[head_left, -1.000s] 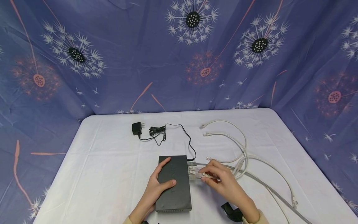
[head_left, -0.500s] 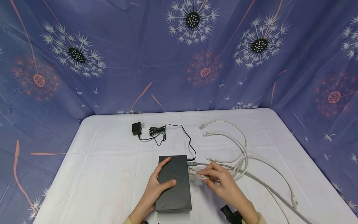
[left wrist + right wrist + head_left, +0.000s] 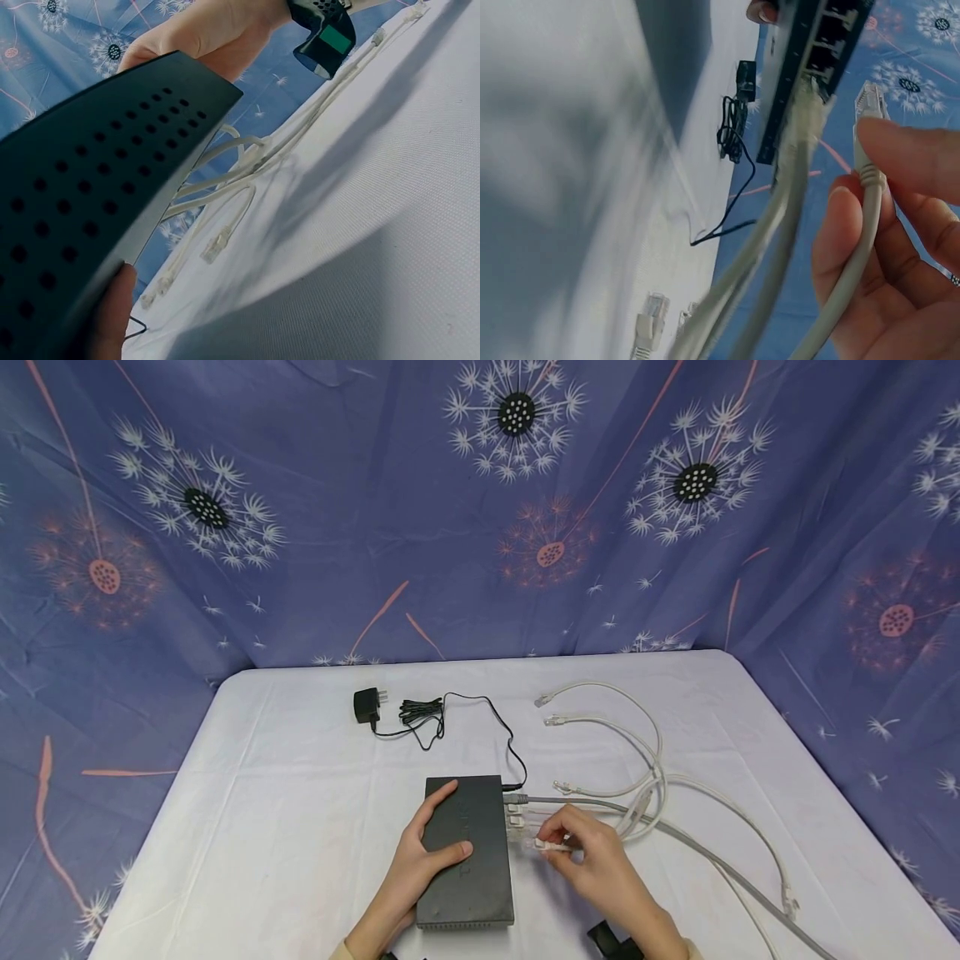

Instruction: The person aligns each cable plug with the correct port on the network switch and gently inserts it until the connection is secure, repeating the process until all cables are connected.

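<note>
A black network switch [image 3: 480,889] lies on the white table in the head view. My left hand [image 3: 420,860] grips its left side, with the thumb and index finger resting on the top. In the right wrist view, my right hand [image 3: 907,247] pinches the clear plug [image 3: 870,101] of a light grey Ethernet cable [image 3: 832,311]. That plug is apart from the switch, close to its right-hand port side. Several cables [image 3: 799,150] sit in ports at one end of the row. Beyond them, open ports [image 3: 840,19] show with nothing in them.
A black power adapter [image 3: 367,704] lies at the back left, its thin cord [image 3: 495,710] running to the switch. Loose cable ends [image 3: 555,720] lie at the back right. A thicker grey cable [image 3: 712,843] runs toward the front right. A patterned curtain [image 3: 375,527] hangs behind.
My right hand has shifted slightly toward the front of the table along the port side, with the plug still between its fingers. My left hand and the switch have not moved.
</note>
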A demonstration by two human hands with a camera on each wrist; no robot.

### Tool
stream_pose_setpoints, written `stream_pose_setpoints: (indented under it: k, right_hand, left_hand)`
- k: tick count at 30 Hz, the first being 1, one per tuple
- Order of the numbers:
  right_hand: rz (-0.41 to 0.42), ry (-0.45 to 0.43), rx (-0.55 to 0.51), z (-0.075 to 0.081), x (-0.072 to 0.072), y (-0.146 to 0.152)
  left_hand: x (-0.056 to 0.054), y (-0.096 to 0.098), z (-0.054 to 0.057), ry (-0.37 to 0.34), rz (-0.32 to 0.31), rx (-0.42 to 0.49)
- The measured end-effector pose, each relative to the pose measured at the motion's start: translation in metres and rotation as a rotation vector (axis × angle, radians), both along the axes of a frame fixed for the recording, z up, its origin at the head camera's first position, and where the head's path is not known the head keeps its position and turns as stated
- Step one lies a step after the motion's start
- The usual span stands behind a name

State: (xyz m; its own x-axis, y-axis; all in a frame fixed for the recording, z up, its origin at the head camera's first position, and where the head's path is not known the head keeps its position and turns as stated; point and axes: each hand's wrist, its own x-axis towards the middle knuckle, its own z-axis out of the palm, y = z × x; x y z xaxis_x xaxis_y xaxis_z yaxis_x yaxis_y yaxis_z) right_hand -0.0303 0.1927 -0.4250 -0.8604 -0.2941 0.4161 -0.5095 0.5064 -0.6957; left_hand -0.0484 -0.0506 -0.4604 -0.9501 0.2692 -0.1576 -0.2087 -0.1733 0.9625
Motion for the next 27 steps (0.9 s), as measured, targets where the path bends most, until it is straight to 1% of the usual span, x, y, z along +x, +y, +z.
stream_pose_setpoints:
  k: [7,13,18,27]
  right_hand:
    - [0.004,0.053,0.001,-0.003,0.003,-0.007]
    - [-0.009,0.059,0.034,-0.002,0.006,-0.011]
    - [-0.026,0.094,0.063,-0.001,0.007,-0.014]
    - [-0.029,0.177,0.118,-0.001,0.009,-0.018]
  left_hand:
    - [0.001,-0.001,-0.002,0.008,-0.007,0.024]
    - [0.001,-0.001,-0.001,0.013,-0.013,0.052]
    - [0.001,-0.001,0.000,0.021,-0.020,0.075]
    - [0.003,-0.002,0.000,0.036,-0.028,0.039]
